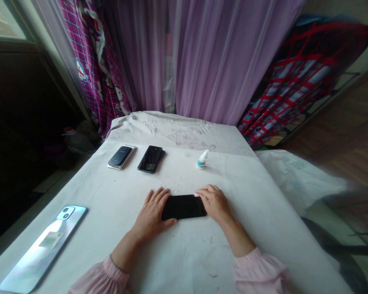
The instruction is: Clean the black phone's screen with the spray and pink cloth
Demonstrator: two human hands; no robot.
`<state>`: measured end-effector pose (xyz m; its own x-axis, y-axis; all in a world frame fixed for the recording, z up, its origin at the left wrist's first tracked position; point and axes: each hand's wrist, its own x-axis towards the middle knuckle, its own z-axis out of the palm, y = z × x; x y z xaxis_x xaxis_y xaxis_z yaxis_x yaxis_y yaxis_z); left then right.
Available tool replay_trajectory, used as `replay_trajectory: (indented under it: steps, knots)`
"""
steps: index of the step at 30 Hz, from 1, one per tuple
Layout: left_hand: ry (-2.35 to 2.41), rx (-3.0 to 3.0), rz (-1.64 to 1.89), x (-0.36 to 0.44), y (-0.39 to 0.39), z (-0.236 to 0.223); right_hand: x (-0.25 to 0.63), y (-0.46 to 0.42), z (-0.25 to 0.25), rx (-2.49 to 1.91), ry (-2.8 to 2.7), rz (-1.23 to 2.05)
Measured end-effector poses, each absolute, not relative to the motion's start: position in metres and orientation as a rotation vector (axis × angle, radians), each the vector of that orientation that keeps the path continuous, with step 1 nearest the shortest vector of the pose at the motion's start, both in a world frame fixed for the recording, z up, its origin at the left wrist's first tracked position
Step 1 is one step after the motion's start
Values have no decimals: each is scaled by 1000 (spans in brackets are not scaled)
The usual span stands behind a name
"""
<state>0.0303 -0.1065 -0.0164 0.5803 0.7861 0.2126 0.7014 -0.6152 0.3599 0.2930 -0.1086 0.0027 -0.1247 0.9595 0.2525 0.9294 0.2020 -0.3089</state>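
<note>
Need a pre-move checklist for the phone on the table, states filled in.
1. Black phone flat on the white cloth: ok.
2. Left hand on the phone's left end: ok.
3. Right hand at the phone's right end: ok.
4. Pale item at the right hand identified: cannot tell, too small.
5. Small bottle standing, apart from both hands: ok.
6. Silver phone apart from the left hand: ok.

Loose, pale pink cloth sleeves (260, 274), gathered into puckered, frill-edged cuffs (119, 268), are worn on both arms (127, 250), with wrists (138, 236) and hands (214, 204) seen bare.
</note>
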Motion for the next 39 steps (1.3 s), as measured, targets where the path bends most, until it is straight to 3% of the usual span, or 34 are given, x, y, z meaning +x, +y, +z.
replay_trajectory:
  steps: [9,18,27,39]
  knots:
    - [1243,2586,488,32,-106,-16,235,-101,16,-1658,-2213,203]
    - [1225,2564,537,32,-106,-14,305,-107,5,-1800,-2125,110]
    - [1229,2575,552,32,-105,-15,255,-97,14,-1663,-2242,190]
    - [1317,2528,569,11,-115,-19,294,-107,3,-1670,-2198,167]
